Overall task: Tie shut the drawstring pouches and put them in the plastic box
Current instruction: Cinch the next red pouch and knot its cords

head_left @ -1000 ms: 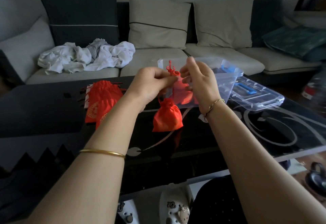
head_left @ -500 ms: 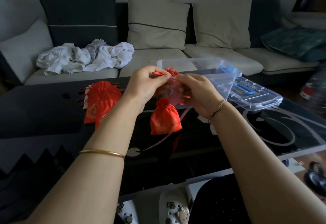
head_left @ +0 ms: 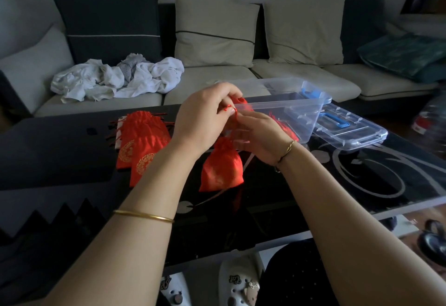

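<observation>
Pouch in work: small red satin drawstring pouch [head_left: 220, 165], neck gathered, below both hands and just before the box; hanging or resting on the table, I cannot tell.
Left hand [head_left: 205, 120]: thumb and forefinger pinch the thin red cord [head_left: 228, 109].
Right hand [head_left: 259, 136]: fingers curled toward the same cord; the tips are blurred, so I cannot tell the grip.
Box: clear rectangular plastic box [head_left: 311, 112] on the black glass table [head_left: 362, 185], red cloth showing through its wall.
Lid: clear lid with blue handle [head_left: 350, 132], just right of the box.
Stack: flat red pouches with gold emblems [head_left: 142, 141], left of the hands.
</observation>
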### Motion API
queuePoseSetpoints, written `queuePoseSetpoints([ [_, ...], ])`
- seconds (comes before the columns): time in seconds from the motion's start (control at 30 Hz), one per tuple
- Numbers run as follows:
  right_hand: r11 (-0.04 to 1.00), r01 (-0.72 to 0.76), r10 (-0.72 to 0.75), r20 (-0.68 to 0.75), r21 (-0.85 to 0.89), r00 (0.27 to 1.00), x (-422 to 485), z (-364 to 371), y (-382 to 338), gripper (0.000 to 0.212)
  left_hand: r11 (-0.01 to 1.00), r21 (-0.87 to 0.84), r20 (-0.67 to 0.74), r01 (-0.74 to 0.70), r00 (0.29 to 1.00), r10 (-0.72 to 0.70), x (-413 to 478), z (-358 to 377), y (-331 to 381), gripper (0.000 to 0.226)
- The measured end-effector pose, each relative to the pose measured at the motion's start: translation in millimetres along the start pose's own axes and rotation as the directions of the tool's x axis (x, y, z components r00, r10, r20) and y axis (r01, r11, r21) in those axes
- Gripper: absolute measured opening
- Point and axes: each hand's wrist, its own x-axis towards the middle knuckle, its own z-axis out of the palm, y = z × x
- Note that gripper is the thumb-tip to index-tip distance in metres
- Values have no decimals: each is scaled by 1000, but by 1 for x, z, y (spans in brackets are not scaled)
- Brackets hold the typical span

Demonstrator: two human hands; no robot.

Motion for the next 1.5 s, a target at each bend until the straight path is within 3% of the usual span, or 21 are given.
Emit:
queuePoseSetpoints([
  [0.17,996,2,5,82,-84,997,-2,-2,2,23,996,-81,-43,38,998,-42,1,1,-4,25],
  [0.33,999,13,-11,-64,32,998,1,-6,-2,26,970,-179,-4,165,986,-168,1,1,-15,13],
  [0.47,997,44,-33,-166,65,986,2,-8,-2,33,958,-198,38,206,979,-202,0,-1,-21,15],
  [0.57,974,47,-1,-201,223,980,4,-11,0,36,945,-171,59,280,960,-274,-1,-2,-28,27],
  [0.67,828,31,44,-120,559,992,6,-13,3,41,903,-84,64,422,906,-418,-3,-1,-36,43],
  [0.73,713,11,48,-65,701,997,8,-12,8,40,734,-311,111,604,790,-603,-4,1,-36,47],
  [0.77,697,6,58,-64,717,996,8,-12,10,40,564,-486,178,668,707,-685,-3,1,-35,47],
  [0.83,716,-12,98,-84,698,992,9,-15,13,40,230,-749,266,621,600,-755,-1,0,-33,44],
  [0.9,742,-22,124,-105,671,987,10,-21,15,41,107,-847,243,521,558,-793,0,0,-32,41],
  [1.03,785,19,110,-169,619,979,13,-25,20,41,117,-855,218,505,556,-802,2,9,-23,41],
  [1.17,859,121,12,-255,497,967,10,-24,13,40,399,-637,322,660,698,-640,2,5,-19,34],
  [1.3,950,205,-151,-226,236,962,6,-13,-3,37,672,-368,441,642,757,-482,-2,7,-19,15],
  [1.5,977,215,-212,-205,-5,956,5,1,-7,32,726,-349,450,592,786,-424,-1,11,-9,18],
])
